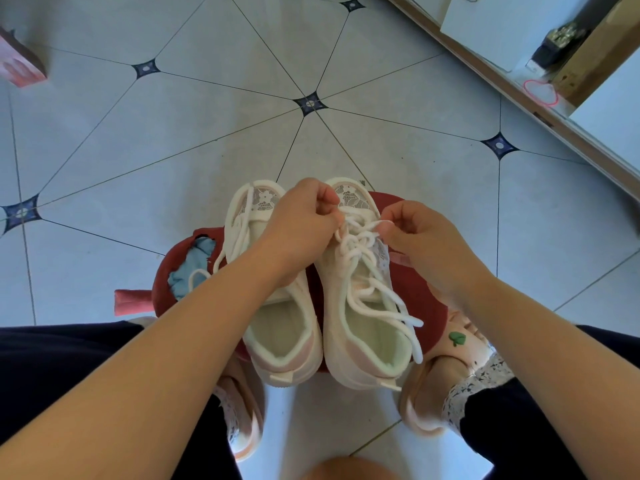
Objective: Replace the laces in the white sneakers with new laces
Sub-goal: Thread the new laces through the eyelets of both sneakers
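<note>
Two pinches on one white lace (356, 252): left hand (304, 220) and right hand (415, 230) grip it at the toe-end eyelets of the right sneaker (360, 327) (toe pointing away, on red stool (429, 306)), left hand reaching across.

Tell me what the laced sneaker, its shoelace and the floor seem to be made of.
The laced sneaker looks like matt white knit fabric with an openwork floral toe panel. Its shoelace seems to be woven cord, maybe cotton. The floor looks like glazed tile: it has a sheen and grout lines.
</note>
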The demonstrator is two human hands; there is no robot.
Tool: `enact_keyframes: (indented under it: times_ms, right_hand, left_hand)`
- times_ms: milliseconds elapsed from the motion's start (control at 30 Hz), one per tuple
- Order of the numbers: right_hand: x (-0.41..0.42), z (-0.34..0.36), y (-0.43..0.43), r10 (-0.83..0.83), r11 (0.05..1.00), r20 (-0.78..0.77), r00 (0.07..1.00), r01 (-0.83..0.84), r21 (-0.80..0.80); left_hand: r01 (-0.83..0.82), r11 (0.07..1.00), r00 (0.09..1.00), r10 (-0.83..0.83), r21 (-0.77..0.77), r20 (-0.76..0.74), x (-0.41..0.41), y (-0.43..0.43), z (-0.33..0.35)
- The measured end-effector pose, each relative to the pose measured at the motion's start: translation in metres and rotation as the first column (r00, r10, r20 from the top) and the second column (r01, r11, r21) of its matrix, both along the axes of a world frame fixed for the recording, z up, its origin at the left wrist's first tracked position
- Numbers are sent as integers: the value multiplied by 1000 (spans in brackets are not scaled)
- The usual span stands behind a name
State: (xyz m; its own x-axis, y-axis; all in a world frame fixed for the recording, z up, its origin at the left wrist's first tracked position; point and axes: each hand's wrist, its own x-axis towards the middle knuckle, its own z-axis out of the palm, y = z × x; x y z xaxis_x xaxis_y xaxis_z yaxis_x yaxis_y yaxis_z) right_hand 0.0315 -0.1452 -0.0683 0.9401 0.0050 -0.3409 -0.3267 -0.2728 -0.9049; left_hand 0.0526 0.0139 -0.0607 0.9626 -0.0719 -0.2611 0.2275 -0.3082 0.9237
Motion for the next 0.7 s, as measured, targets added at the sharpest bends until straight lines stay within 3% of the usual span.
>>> enact_keyframes:
  times_ms: [200, 400, 700]
  right_hand:
    - [1, 7, -3, -19, 968, -208, 978, 70, 240]
    - [1, 7, -9, -27, 864, -301, 953, 174, 472]
    - [0, 3, -14, 134, 875, -236, 962, -3, 484]
  left_hand:
    - [14, 1000, 997, -12, 17, -77, 2, -1, -3]
    - [-2, 1000, 995, 0, -19, -97, 1, -2, -4]
    - [-175, 968, 963, 130, -178, -237, -3, -7, 6]
